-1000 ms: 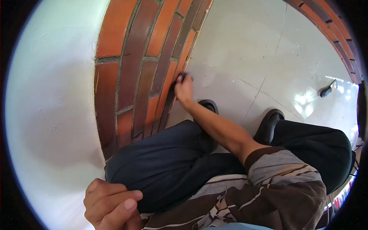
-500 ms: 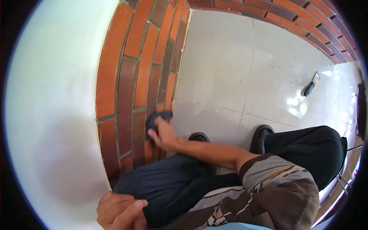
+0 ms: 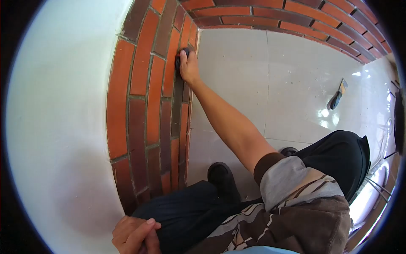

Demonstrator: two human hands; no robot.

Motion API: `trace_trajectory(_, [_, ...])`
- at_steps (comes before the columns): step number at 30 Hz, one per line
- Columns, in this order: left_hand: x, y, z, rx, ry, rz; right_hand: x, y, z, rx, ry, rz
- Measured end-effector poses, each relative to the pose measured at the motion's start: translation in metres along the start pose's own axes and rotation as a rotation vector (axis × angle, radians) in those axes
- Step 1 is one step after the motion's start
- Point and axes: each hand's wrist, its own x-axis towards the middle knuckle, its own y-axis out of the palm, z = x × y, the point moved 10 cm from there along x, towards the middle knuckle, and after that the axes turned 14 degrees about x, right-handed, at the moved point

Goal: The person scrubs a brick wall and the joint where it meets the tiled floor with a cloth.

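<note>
My right hand is closed round a dark cloth and presses it on the brick wall, near the corner; the arm is stretched out. Much of the cloth is hidden by the fingers. At the bottom left, my left hand is held beside my knee with its fingers curled together. No object shows in it, though its palm is hidden.
A scraper with a black handle lies on the pale tiled floor to the right. A second brick wall runs along the far side. White wall fills the left. My shoe stands near the bricks.
My right hand has moved up along the brick wall toward the corner with the dark cloth. My left hand stays near my knee. The view has shifted slightly.
</note>
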Motion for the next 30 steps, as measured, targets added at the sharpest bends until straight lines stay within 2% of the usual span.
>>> trace_trajectory(1, [0.002,0.003,0.0,-0.023,0.005,-0.02,-0.019,-0.005,-0.009,0.041,0.078,0.024])
trace_trajectory(3, [0.007,0.007,-0.002,-0.06,0.016,-0.024,-0.084,-0.022,-0.001,-0.164,0.028,-0.003])
trace_trajectory(7, [0.019,0.012,-0.006,-0.106,0.027,-0.003,-0.219,-0.047,0.0,-0.353,0.138,0.089])
trace_trajectory(10, [0.02,0.011,-0.004,-0.113,0.019,0.001,-0.232,-0.05,-0.006,-0.178,0.179,0.15])
trace_trajectory(13, [0.011,0.007,0.0,-0.117,0.041,-0.025,-0.142,-0.055,-0.015,-0.058,0.222,-0.102])
trace_trajectory(14, [0.008,0.004,0.0,-0.121,0.059,-0.039,-0.1,-0.053,-0.027,-0.117,0.184,-0.139])
trace_trajectory(15, [0.005,0.002,0.001,-0.122,0.043,-0.054,-0.057,-0.043,-0.051,-0.013,0.148,-0.152])
trace_trajectory(16, [0.003,0.0,0.001,-0.124,0.031,-0.074,-0.022,-0.032,-0.047,-0.071,0.245,-0.149])
trace_trajectory(18, [-0.001,-0.005,0.004,-0.112,0.019,-0.09,0.021,0.009,-0.05,0.443,0.455,-0.126])
trace_trajectory(20, [-0.006,-0.005,0.009,-0.089,0.012,-0.078,0.025,0.031,0.034,0.322,0.292,0.028])
trace_trajectory(21, [-0.004,-0.003,0.009,-0.075,0.011,-0.063,0.007,0.035,0.084,0.247,0.135,0.024])
trace_trajectory(22, [0.0,-0.002,0.007,-0.061,0.01,-0.043,-0.025,0.037,0.133,0.171,-0.017,0.018])
trace_trajectory(23, [0.003,0.0,0.006,-0.045,0.01,-0.022,-0.062,0.037,0.185,0.26,-0.237,0.056])
trace_trajectory(24, [0.007,0.002,0.006,-0.036,0.011,0.003,-0.104,0.041,0.205,0.389,-0.278,0.159])
trace_trajectory(25, [0.01,0.005,0.006,-0.027,0.012,0.027,-0.145,0.04,0.237,0.305,-0.49,0.248])
trace_trajectory(27, [0.017,0.008,0.006,-0.021,0.011,0.051,-0.206,0.039,0.269,0.362,-0.679,0.603])
trace_trajectory(30, [0.019,0.01,0.006,-0.028,-0.008,0.043,-0.174,0.043,0.261,0.338,-0.808,0.545])
